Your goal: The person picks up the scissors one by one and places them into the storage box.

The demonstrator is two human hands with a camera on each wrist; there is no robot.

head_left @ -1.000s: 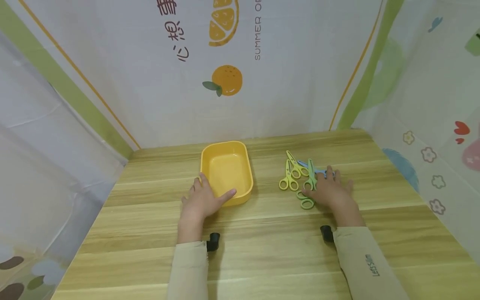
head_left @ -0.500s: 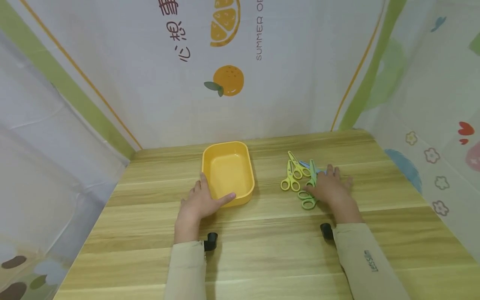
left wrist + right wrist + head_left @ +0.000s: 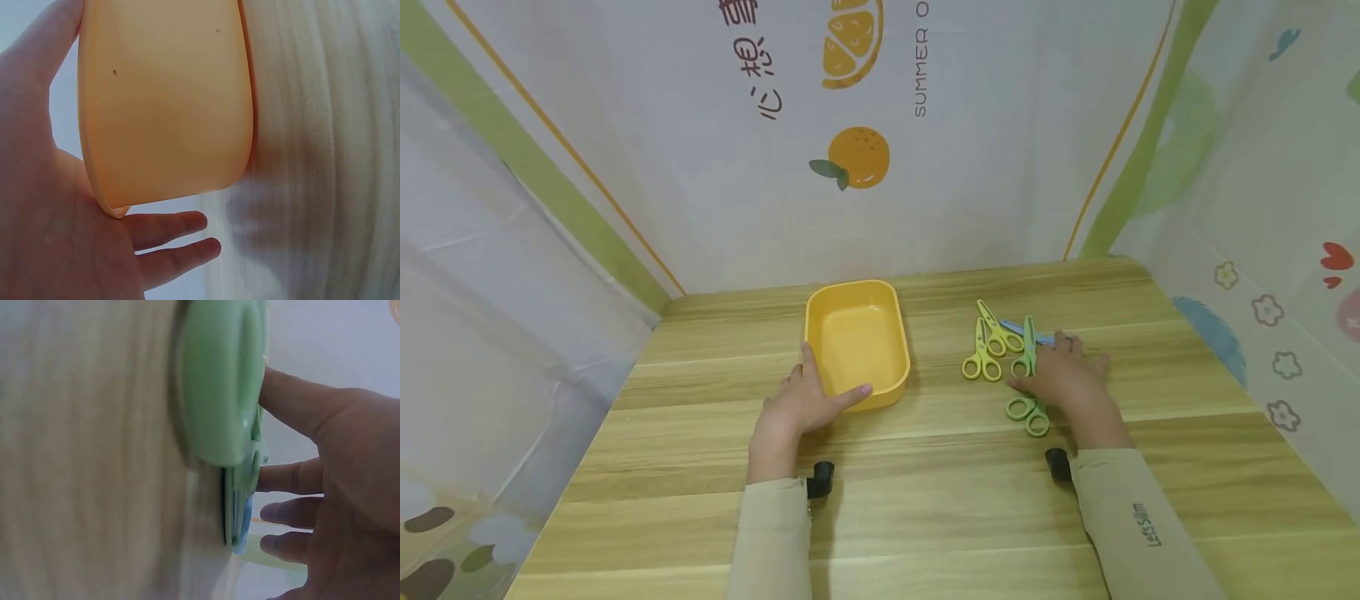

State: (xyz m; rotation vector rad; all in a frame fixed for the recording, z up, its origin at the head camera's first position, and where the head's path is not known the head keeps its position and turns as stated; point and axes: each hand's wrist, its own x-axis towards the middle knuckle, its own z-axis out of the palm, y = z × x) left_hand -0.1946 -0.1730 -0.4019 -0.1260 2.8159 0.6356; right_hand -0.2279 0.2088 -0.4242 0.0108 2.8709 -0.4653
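Observation:
In the head view my left hand (image 3: 797, 404) lies at the near left corner of a yellow plastic box (image 3: 853, 346), its thumb along the near rim. Two fingers extend straight past the box wall (image 3: 165, 106) in the left wrist view. My right hand (image 3: 1067, 382) is spread low over a cluster of children's scissors, partly covering it. Two green pairs lie under or beside it: one blade (image 3: 1029, 335) points away, and the other's handle (image 3: 215, 412) is large in the right wrist view. Beyond are blue scissors (image 3: 1017, 328). Yellow scissors (image 3: 981, 335) and another yellow pair (image 3: 989, 317) lie left.
The wood-grain table (image 3: 917, 500) carries the box and the scissors. A printed white curtain (image 3: 970, 183) hangs behind its far edge, and more cloth hangs at both sides. Small black mounts (image 3: 822, 479) stick out by both wrists.
The nearer green scissors have swung, their handles shifting right and towards me beneath the right hand. My left hand and the yellow box stay nearly the same.

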